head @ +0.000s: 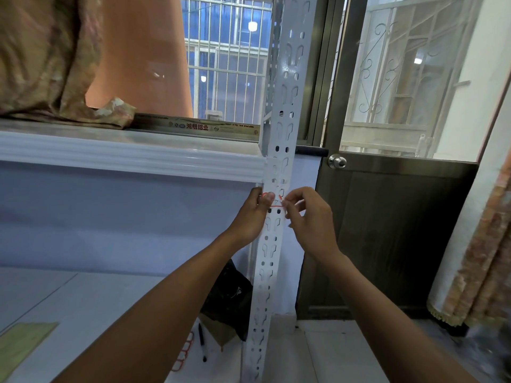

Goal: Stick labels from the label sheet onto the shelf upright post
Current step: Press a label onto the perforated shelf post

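Now left hand [253, 214] and right hand [307, 217] pinch a red-edged label [276, 201] against the post [279, 150].

Floor [318, 352] carries label sheet [184, 352], seemingly a pen [202, 342]

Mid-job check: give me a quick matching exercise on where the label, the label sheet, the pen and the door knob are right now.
Things:
1. label
2. label sheet
3. pen
4. door knob

Places:
A. on the floor, left of the post's foot, red outlines showing
B. on the door, right of the post
C. on the post, under the left hand thumb, with the right hand at its right edge
D. on the floor, between the sheet and the post

Pairs: 1-C, 2-A, 3-D, 4-B
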